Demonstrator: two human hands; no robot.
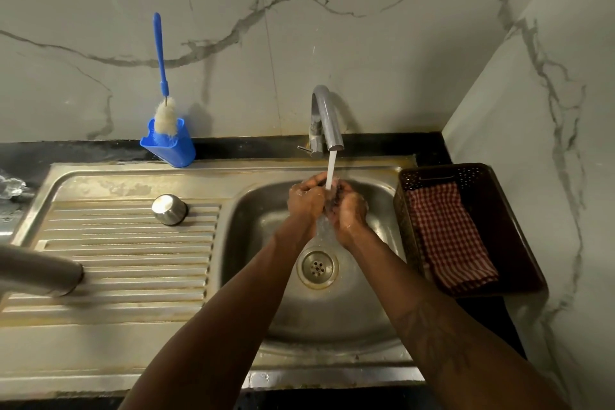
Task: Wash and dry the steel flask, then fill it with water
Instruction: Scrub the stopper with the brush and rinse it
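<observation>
Head view, hands: the left hand (306,201) and right hand (347,210) are pressed close under the water (330,170) from the tap (324,116), over the sink (253,210).
Fingers: curled in toward each other, with a small dark thing (335,194) between them (I cannot tell what it is, or which hand holds it).
Flask: the steel flask (36,271) lies on its side on the ribbed draining board (133,260), at the far left edge of the picture and partly cut off.
Way to the flask: it is well to the left of both hands and closer to the person. Its long side runs left to right, with one end pointing at the sink. The left hand is nearer, so I think that hand should reach for it.
Cap: a steel cap (169,209) sits alone on the board, between the flask and the sink.
Surface: the board looks wet and sloped, so the flask may roll.
Room: a bottle brush (161,53) stands in a blue holder (173,150) on the black table (233,145) by the marble wall (366,27). A basket (519,243) to the right holds a checked cloth (449,236).
</observation>
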